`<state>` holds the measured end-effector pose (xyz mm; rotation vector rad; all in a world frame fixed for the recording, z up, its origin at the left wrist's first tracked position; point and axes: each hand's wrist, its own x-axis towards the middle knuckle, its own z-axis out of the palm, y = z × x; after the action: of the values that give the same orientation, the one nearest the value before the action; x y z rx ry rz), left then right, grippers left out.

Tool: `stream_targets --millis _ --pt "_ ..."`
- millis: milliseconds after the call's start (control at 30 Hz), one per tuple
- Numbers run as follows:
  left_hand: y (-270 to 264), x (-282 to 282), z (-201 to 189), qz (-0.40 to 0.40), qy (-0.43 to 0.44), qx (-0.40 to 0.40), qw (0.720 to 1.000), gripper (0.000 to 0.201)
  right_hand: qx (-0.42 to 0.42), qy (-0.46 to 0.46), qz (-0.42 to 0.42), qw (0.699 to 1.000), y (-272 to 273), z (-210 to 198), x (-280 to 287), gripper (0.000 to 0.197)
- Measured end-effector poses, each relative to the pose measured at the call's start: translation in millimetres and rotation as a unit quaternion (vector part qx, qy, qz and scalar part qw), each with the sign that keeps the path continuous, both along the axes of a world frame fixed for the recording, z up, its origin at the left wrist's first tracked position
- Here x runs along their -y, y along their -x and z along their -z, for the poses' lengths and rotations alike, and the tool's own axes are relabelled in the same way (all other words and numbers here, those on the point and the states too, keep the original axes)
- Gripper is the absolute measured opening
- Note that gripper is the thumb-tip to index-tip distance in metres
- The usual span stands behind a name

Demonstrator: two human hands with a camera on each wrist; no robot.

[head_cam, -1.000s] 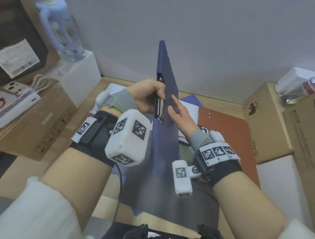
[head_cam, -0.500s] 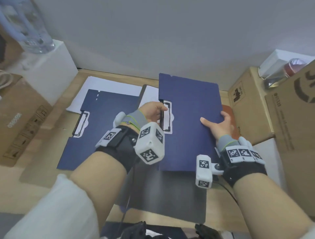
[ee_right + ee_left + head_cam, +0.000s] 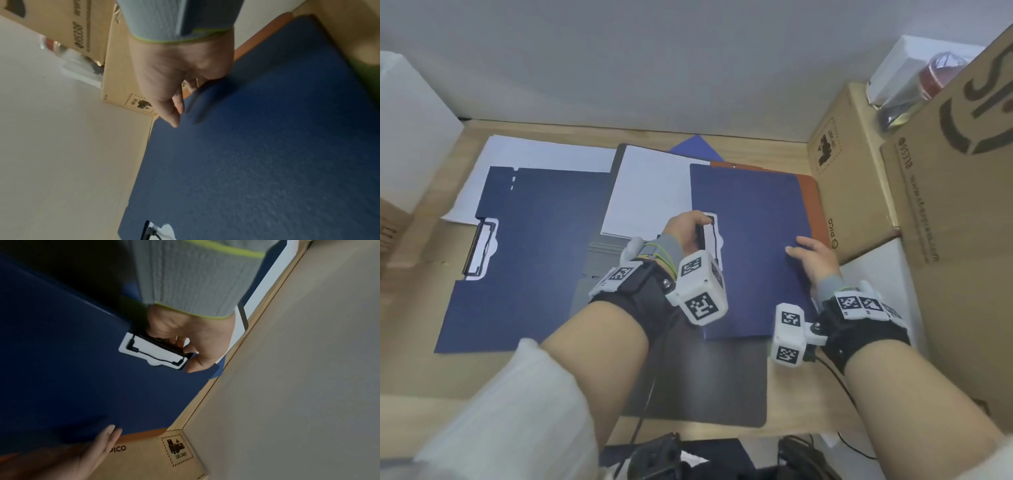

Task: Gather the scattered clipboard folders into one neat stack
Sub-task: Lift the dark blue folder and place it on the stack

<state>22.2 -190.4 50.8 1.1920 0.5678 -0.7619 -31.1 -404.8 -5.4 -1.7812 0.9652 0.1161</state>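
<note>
A dark blue clipboard folder [image 3: 753, 240] [image 3: 72, 361] [image 3: 257, 146] lies flat on an orange folder [image 3: 812, 195] [image 3: 144, 434] at the table's right. My left hand [image 3: 688, 229] [image 3: 191, 344] pinches the black clip on its left edge. My right hand [image 3: 811, 255] [image 3: 174, 91] rests at its right edge, thumb over the cover and fingers straight along the edge. A second blue folder [image 3: 534, 257] lies flat at the left, clip on its left side. A dark grey folder [image 3: 705, 383] lies under both, toward me.
White sheets [image 3: 647, 192] lie between and behind the folders. Cardboard boxes [image 3: 852, 171] stand tight against the orange folder's right side. A white box [image 3: 410, 130] stands at the far left. The wall runs close behind the table's back edge [image 3: 774, 142].
The blue folder, upright a second ago, has swung down to the right and now lies flat on the orange folder. Both hands came down with it; the right hand's hold on the edge has loosened.
</note>
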Motion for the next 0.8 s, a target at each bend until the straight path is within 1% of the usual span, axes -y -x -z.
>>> stream_targets --millis 100,200,267,333,367,400,433,467,500,533,600,667,733,800 --pt "2 11 6 -0.02 0.016 -0.002 1.0 0.024 0.024 -0.005 -0.031 0.999 1 -2 0 0.049" --pt "4 18 4 0.017 0.032 -0.002 0.999 0.028 0.033 -0.02 -0.061 0.997 -2 -2 -2 0.042" --pt "4 21 -1 0.036 0.046 -0.007 0.998 0.031 0.033 -0.018 -0.082 0.996 -4 -4 -5 0.041" --pt "5 19 -5 0.055 0.035 0.004 0.998 0.033 0.033 -0.016 -0.096 0.995 -7 -7 -11 0.04" --pt "5 17 -9 0.057 0.033 0.004 0.998 0.031 0.035 -0.017 -0.101 0.994 -8 -9 -15 0.04" --pt "4 14 -9 0.052 0.036 0.002 0.998 0.026 0.038 -0.022 -0.106 0.993 -10 -13 -19 0.04" --pt "3 9 -10 0.042 0.025 0.007 0.999 0.014 0.045 -0.027 -0.119 0.991 -13 -16 -26 0.04" --pt "2 3 -10 0.036 0.0 0.021 0.999 0.016 0.052 -0.029 -0.135 0.989 -15 -19 -34 0.039" --pt "0 -4 -7 0.022 -0.027 0.037 0.999 0.037 0.06 -0.029 -0.155 0.986 -18 -22 -42 0.037" --pt "-2 -13 -4 0.005 -0.057 0.053 0.997 0.05 0.068 -0.032 -0.173 0.982 -22 -24 -54 0.036" --pt "-4 -29 -3 -0.021 -0.118 0.087 0.989 0.053 0.084 -0.041 -0.202 0.975 -27 -31 -73 0.032" --pt "-5 -50 1 -0.045 -0.18 0.099 0.978 0.052 0.096 -0.055 -0.234 0.966 -32 -35 -95 0.03" --pt "-4 -72 7 -0.048 -0.245 0.095 0.964 0.053 0.091 -0.069 -0.264 0.958 -33 -38 -115 0.03" --pt "0 -96 17 -0.042 -0.296 0.079 0.951 0.059 0.076 -0.091 -0.292 0.949 -32 -38 -134 0.029"
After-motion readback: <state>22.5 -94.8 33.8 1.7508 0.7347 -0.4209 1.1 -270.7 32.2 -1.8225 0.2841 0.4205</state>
